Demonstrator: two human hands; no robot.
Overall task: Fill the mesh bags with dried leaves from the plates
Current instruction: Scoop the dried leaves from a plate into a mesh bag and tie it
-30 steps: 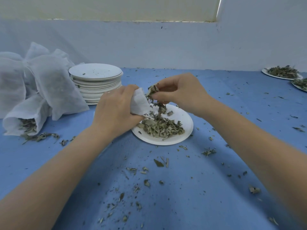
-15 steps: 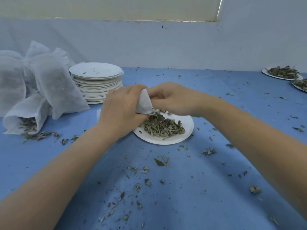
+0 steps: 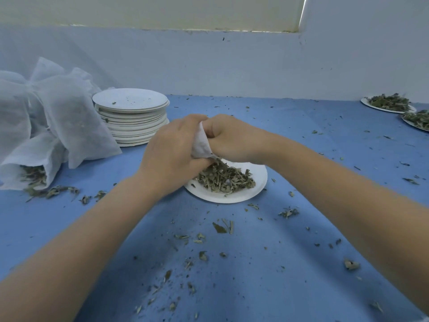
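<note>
A white paper plate (image 3: 253, 190) in the middle of the blue table carries a heap of dried leaves (image 3: 224, 178). Just above its far left rim, my left hand (image 3: 170, 154) grips a small white mesh bag (image 3: 201, 144), most of it hidden in the fist. My right hand (image 3: 228, 138) is curled against the bag's mouth, fingers tucked down at the opening with leaves beneath them. What the fingers hold is hidden.
A stack of bare white plates (image 3: 132, 117) stands at the back left. Beside it lie filled mesh bags (image 3: 58, 117), one spilling leaves (image 3: 44, 189). Two more plates of leaves (image 3: 386, 104) sit at the far right. Leaf crumbs (image 3: 222, 227) litter the blue cloth.
My right hand, which held a pinch of leaves above the plate, has come down and closed against the bag's mouth. My left hand with the bag has shifted slightly right.
</note>
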